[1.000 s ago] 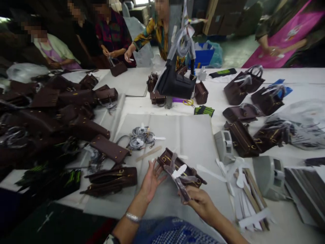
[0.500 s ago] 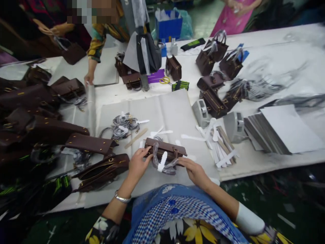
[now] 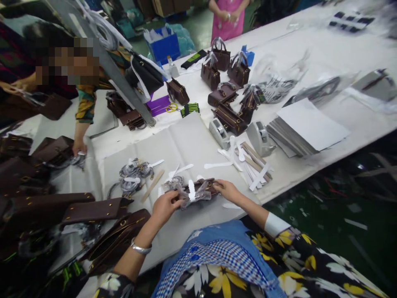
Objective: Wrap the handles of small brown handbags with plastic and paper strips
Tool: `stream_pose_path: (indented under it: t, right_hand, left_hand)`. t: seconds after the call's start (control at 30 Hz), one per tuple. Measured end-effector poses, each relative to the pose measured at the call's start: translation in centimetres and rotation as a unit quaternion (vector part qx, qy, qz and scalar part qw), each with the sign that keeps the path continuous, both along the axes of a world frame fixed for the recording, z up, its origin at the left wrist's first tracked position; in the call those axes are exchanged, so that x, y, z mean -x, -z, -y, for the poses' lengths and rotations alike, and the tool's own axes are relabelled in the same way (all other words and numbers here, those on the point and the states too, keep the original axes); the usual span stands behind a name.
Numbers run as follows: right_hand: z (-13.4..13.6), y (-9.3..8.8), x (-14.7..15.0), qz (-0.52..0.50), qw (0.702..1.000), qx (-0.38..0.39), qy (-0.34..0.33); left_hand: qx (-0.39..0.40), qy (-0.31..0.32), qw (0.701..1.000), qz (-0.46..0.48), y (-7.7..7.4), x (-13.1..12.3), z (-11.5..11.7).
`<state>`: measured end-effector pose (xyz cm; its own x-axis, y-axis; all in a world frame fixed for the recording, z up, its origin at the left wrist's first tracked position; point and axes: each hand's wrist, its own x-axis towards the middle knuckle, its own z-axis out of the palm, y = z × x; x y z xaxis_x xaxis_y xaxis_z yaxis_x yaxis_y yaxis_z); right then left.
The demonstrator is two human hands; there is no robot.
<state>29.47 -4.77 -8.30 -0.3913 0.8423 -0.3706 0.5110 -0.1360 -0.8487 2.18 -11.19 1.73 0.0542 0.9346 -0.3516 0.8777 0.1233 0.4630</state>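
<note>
A small dark brown handbag (image 3: pixel 203 187) lies on a grey sheet (image 3: pixel 186 145) near the table's front edge, its handles wrapped in clear plastic (image 3: pixel 178 191) with a white paper strip across them. My left hand (image 3: pixel 164 208) grips the bag's left end at the wrapped handles. My right hand (image 3: pixel 228 191) holds the bag's right end, fingers curled on it. A silver bracelet is on my left wrist.
Brown bags and flaps (image 3: pixel 93 210) are piled at the left. A bundle of wrapped straps (image 3: pixel 134 177), white strips (image 3: pixel 248 163), two tape dispensers (image 3: pixel 259 137) and stacked sheets (image 3: pixel 307 126) lie around. Finished bags (image 3: pixel 225 97) stand further back. A co-worker's hand (image 3: pixel 79 145) rests at left.
My view swung right and tilted. The bag has come down from my raised hands onto the sheet, and both hands now grip its ends.
</note>
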Motion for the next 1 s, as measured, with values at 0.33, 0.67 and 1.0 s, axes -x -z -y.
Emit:
stream_pose_path:
  t: [0.33,0.67,1.0]
  right_hand:
    - [-0.6,0.7,0.2,0.102,0.991,0.021,-0.086]
    - [-3.4,-3.1,-0.1,0.102,0.972,-0.009,-0.212]
    - [-0.1,-5.5,6.6,0.067,0.966,-0.107,-0.227]
  left_hand:
    - [-0.005,0.061,0.979,0.193,5.0,-0.2,2.0]
    - [0.032,0.022,0.972,0.234,4.7,-0.5,0.9]
    - [-0.030,-0.015,0.972,0.233,3.6,-2.2,0.0]
